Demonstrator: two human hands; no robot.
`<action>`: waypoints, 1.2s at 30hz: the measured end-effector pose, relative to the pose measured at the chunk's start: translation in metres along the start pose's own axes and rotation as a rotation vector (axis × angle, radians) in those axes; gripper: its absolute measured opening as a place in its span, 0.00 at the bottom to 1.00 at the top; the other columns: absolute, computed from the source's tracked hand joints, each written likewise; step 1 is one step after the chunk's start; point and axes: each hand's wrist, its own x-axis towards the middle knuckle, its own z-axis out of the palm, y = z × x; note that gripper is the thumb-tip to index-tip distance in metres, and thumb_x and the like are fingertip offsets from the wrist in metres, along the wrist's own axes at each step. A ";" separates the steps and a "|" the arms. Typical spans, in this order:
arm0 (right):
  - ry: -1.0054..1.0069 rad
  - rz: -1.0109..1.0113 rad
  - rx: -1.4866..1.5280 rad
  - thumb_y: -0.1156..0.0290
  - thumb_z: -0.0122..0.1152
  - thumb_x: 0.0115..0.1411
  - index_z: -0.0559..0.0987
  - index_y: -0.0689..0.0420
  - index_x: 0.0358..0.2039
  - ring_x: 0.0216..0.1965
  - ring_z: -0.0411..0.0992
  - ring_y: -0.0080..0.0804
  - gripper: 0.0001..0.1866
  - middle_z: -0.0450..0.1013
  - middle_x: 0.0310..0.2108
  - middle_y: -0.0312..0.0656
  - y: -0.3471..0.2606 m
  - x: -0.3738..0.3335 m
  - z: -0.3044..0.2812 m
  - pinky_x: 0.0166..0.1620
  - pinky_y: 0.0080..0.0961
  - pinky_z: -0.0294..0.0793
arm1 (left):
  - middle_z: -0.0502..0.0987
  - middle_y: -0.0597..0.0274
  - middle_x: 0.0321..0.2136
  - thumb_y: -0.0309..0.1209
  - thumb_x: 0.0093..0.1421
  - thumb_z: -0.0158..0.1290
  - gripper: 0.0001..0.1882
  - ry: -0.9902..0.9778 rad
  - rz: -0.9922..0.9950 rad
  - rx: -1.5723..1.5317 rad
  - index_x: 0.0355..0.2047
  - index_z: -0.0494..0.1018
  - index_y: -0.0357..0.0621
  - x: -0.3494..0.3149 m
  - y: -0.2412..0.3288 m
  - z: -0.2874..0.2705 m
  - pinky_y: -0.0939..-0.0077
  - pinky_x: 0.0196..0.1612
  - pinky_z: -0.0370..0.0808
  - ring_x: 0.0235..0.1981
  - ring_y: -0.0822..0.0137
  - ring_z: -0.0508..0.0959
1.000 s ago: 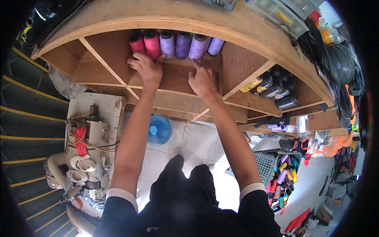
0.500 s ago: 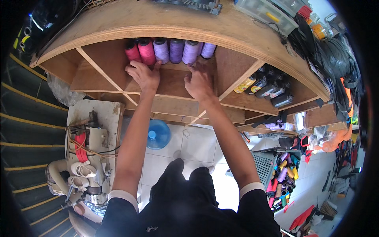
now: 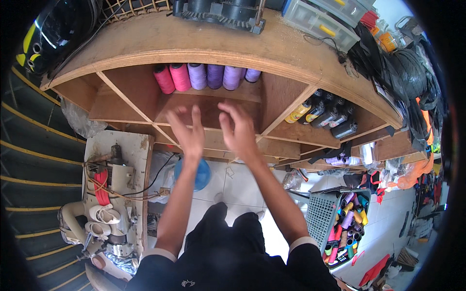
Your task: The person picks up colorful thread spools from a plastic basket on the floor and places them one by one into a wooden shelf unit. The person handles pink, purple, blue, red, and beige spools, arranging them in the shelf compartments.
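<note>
A row of thread spools stands upright at the back of a wooden shelf compartment. Pink thread spools [image 3: 180, 77] are at the left, and lilac and purple thread spools [image 3: 215, 76] run on to the right. My left hand [image 3: 188, 131] hovers in front of the compartment, its fingers apart and nothing in them. Beside it, my right hand [image 3: 238, 127] is likewise open and bare, fingers slightly curled. Neither hand touches the spools. Both are a little blurred.
Dark bottles [image 3: 330, 112] fill the compartment to the right. A green plastic basket [image 3: 322, 217] of colourful thread spools stands on the floor at the right. At the left is a sewing machine [image 3: 119, 177] on a worn table. A blue water jug [image 3: 202, 175] sits below the shelf.
Both hands have drawn back from the spools toward me, and their fingers have come away from the row. The view has tilted slightly up, showing more of the shelf top.
</note>
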 end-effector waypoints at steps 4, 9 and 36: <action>-0.101 -0.366 -0.144 0.50 0.42 0.68 0.65 0.57 0.63 0.69 0.49 0.49 0.30 0.54 0.67 0.53 -0.024 -0.080 0.016 0.68 0.43 0.47 | 0.70 0.56 0.48 0.47 0.70 0.37 0.23 -0.329 -0.717 -1.019 0.50 0.66 0.40 -0.092 0.028 -0.026 0.66 0.51 0.67 0.49 0.62 0.70; -0.105 -0.111 -0.159 0.47 0.44 0.65 0.64 0.59 0.63 0.65 0.54 0.55 0.34 0.59 0.63 0.57 0.012 -0.142 0.010 0.67 0.45 0.48 | 0.59 0.54 0.64 0.52 0.70 0.30 0.32 -0.607 -1.080 -1.077 0.65 0.55 0.43 -0.154 0.018 -0.030 0.66 0.64 0.58 0.65 0.59 0.59; 1.232 0.758 0.124 0.75 0.58 0.58 0.76 0.58 0.38 0.38 0.73 0.24 0.06 0.75 0.36 0.37 0.122 -0.463 -0.239 0.43 0.23 0.70 | 0.74 0.48 0.52 0.45 0.65 0.45 0.27 -2.182 0.119 1.239 0.58 0.67 0.39 -0.313 -0.246 -0.093 0.62 0.60 0.65 0.56 0.52 0.71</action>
